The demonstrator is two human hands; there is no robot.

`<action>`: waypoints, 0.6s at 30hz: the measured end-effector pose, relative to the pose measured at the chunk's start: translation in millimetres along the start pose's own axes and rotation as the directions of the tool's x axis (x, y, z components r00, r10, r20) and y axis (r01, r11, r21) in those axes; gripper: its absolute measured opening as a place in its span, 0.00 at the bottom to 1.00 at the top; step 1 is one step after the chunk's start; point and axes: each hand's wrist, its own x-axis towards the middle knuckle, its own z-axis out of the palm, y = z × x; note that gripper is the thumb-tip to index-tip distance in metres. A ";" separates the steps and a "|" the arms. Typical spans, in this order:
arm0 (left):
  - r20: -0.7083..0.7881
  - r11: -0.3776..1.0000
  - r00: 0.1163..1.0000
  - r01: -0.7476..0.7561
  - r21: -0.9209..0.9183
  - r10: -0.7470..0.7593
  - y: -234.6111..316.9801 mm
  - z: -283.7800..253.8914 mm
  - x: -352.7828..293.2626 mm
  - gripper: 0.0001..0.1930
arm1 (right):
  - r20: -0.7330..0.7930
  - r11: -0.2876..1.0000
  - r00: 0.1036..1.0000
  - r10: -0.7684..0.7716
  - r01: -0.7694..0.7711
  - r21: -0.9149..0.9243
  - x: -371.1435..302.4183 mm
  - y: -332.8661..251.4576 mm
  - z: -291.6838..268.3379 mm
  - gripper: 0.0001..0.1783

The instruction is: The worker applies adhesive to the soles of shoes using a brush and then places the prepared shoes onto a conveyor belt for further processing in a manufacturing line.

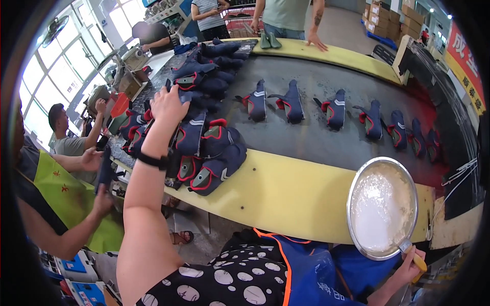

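Observation:
My left hand (170, 105) reaches out over a pile of dark blue shoe uppers (217, 166), its fingers spread and nearest to one upper in the pile; whether they touch it I cannot tell. The uppers have red trim, and green shoe lasts show inside several of them. In my right hand (408, 266) is a brush with a yellow handle (419, 263). Its metal neck rests at the rim of a round metal bowl (350, 204) of white, glue-like paste (380, 209), and the bristles are hidden.
Several shoe uppers (292, 104) stand in a row on a dark conveyor belt (301, 143) with yellow side boards (291, 188). A person in a green apron (66, 194) stands close at left. Beyond the belt, another person rests a hand (316, 42) by two green lasts (269, 41).

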 end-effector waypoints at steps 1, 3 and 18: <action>0.062 1.000 0.998 0.015 -0.011 -0.014 0.8 2.5 25.6 0.36 | 0.008 0.999 0.999 -0.033 0.033 -0.013 2.2 2.8 -0.4 0.10; 0.212 0.995 0.977 0.000 -0.096 0.021 7.5 10.6 82.0 0.36 | 0.007 0.999 0.999 -0.041 0.041 -0.019 4.6 6.1 -1.6 0.10; 0.238 0.978 0.952 -0.205 0.032 0.192 88.0 121.6 185.5 0.39 | -0.026 0.998 0.998 0.056 -0.057 -0.007 -7.4 -28.3 -9.9 0.06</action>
